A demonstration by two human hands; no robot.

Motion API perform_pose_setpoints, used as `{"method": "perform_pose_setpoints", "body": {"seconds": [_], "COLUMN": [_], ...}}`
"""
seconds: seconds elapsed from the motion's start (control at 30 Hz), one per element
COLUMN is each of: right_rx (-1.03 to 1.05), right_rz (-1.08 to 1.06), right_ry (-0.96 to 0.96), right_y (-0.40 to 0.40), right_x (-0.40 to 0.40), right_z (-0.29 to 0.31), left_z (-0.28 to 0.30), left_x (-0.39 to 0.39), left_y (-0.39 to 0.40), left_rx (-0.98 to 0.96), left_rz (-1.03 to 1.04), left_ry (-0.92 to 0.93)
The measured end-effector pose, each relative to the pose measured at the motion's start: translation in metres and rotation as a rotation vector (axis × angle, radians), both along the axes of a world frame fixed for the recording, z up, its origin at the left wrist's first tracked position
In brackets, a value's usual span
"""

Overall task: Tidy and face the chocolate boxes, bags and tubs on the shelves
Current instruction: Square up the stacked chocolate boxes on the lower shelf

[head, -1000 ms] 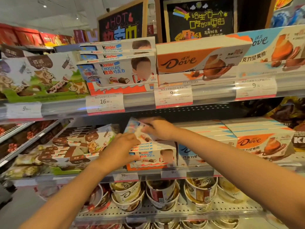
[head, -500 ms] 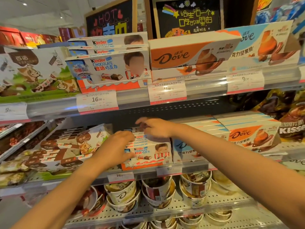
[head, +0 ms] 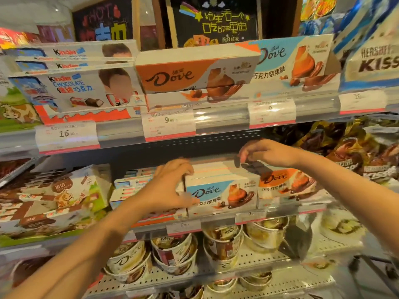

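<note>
Fingers [head: 190, 200] of both hands moved from Kinder stack [head: 129, 188] to blue Dove box [head: 220, 190].

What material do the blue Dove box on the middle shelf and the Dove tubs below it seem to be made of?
Blue Dove box: probably printed cardboard, with flat faces, sharp edges and a slight sheen. Dove tubs: apparently paper or thin plastic cups with a printed, glossy wall; blur leaves this open.

Dove on the blue box [head: 220, 194], 16 on a price tag [head: 67, 134].

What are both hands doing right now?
Left hand: grips the left end of the blue-and-white Dove cardboard box.
Right hand: fingers curled above the orange-and-white Dove box; contact cannot be told.
</note>
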State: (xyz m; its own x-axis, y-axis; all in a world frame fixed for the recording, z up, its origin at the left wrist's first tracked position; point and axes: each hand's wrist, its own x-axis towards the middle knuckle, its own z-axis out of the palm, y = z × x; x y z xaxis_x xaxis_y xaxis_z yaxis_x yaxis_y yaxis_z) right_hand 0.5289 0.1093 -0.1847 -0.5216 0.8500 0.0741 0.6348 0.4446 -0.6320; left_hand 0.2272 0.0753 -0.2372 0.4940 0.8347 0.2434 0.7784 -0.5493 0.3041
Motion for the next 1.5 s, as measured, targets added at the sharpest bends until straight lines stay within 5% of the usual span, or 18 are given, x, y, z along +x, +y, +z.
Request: {"method": "perform_pose_setpoints", "body": {"seconds": [0.47, 0.6, 1.27, 1.5], "right_rx": [0.085, 0.256, 0.38, 0.211], "right_rz": [0.033, 0.086, 0.142, 0.072], "right_ry": [-0.376, -0.513, -0.411, -0.094], "right_y": [0.009, 0.013, 0.021, 0.015], "right_x": [0.092, 0.097, 0.111, 0.122], "right_z": [-0.008, -0.016, -0.026, 0.005], "left_z": [0.009, 0.005, 0.008, 0.011], "left_x": [0.078, 0.077, 0.08, 0.08], "left_y": [0.016, 0.019, 0.018, 0.023], "left_rx": [-0.084, -0.141, -0.181, -0.174], "left_rz": [0.072, 0.111, 0.235, 0.208], "left_ry": [-0.069, -0.099, -0.097, 0.01]}}
